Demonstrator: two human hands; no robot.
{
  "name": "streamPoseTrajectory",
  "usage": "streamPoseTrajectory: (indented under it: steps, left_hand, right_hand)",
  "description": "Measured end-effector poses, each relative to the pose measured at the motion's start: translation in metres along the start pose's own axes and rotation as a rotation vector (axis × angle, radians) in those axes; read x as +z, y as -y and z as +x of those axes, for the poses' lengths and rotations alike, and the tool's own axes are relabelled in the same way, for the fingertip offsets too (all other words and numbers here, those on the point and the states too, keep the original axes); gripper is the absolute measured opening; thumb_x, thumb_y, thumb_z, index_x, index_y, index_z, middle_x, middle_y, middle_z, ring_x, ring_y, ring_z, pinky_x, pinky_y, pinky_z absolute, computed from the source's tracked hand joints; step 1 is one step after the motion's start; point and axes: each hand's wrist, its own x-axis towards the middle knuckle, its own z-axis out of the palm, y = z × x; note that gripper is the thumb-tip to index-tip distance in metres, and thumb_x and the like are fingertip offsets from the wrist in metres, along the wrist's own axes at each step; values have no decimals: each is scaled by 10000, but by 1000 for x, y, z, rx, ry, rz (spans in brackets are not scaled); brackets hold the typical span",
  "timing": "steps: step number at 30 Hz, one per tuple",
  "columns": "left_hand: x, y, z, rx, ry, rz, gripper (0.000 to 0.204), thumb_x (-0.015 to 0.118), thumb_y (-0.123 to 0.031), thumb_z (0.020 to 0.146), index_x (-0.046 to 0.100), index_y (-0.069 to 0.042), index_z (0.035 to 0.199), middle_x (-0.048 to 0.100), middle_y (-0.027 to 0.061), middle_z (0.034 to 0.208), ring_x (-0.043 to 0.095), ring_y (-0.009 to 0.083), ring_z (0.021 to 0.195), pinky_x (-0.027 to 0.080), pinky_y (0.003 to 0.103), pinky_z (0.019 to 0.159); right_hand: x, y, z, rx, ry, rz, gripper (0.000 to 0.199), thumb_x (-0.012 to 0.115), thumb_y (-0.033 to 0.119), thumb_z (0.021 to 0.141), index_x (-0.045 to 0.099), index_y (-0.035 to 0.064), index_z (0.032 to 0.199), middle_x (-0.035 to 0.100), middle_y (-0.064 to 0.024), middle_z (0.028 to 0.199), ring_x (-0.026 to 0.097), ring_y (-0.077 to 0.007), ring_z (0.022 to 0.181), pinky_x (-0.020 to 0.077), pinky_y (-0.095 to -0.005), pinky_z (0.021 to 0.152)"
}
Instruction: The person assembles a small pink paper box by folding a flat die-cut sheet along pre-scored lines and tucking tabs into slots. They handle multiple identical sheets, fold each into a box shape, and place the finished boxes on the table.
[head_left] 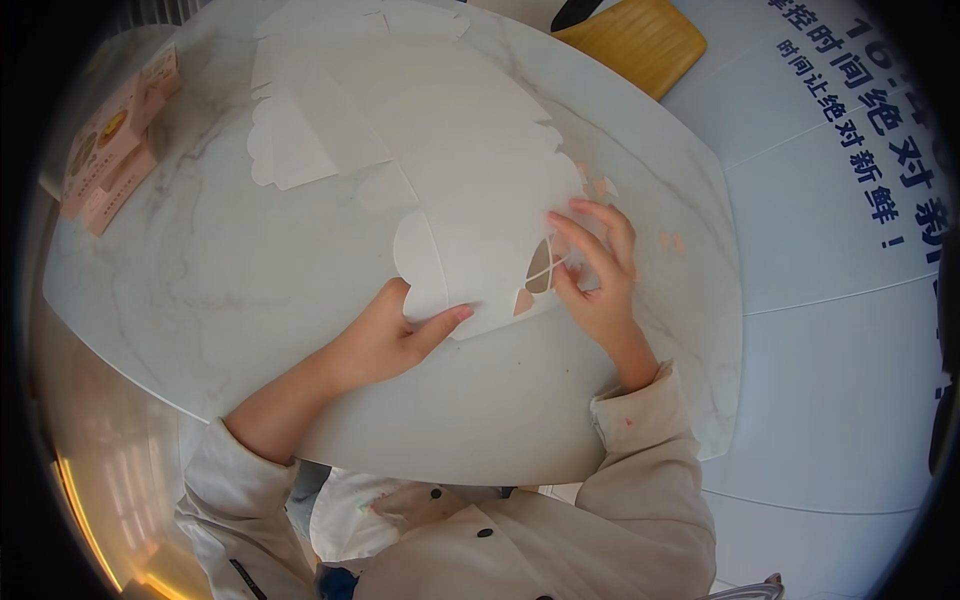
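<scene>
A stack of large white die-cut cardboard sheets (470, 150), with scalloped edges and fold lines, lies across the marble-patterned table. My left hand (395, 335) grips the near left corner of a sheet, thumb on top and fingers beneath. My right hand (600, 265) is at the sheet's near right side, beside a cut-out opening (540, 268) crossed by thin white strips. Its thumb and fingers are curved and apart around the opening's edge. A small peach-coloured piece (523, 301) shows at the opening's near end. The fingers of my left hand are partly hidden under the card.
Small peach and white scraps (597, 187) lie to the right of the sheets, with more scraps (672, 242) farther right. Pink printed boxes (115, 140) stand at the far left. A wooden chair seat (635, 42) is beyond the table, beside a pale panel with dark lettering (830, 260).
</scene>
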Motion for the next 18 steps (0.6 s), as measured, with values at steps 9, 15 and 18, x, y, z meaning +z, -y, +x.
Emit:
streamPoseTrajectory:
  steps: [9, 15, 18]
  left_hand:
    - [-2, 2, -3, -15, -58, -10, 251, 645, -126, 950, 595, 48, 1125, 674, 117, 955, 621, 159, 832, 521, 299, 726]
    - [-1, -4, 0, 18, -17, -23, 248, 642, -121, 952, 594, 52, 1122, 679, 113, 940, 620, 156, 810, 525, 300, 712]
    - [-1, -5, 0, 7, 21, -30, 242, 639, -118, 952, 595, 47, 1123, 682, 109, 937, 619, 153, 807, 525, 300, 715]
  right_hand:
    - [0, 12, 4, 30, 63, 147, 456, 660, -73, 697, 691, 99, 1118, 601, -54, 1167, 556, -237, 1005, 425, -353, 883]
    - [5, 0, 0, -9, -20, 161, 359, 668, -50, 768, 697, 71, 1106, 611, -59, 1160, 569, -222, 976, 467, -301, 806]
    - [5, 0, 0, -15, -69, 162, 340, 671, -66, 775, 702, 57, 1091, 617, -68, 1126, 585, -208, 934, 488, -283, 761]
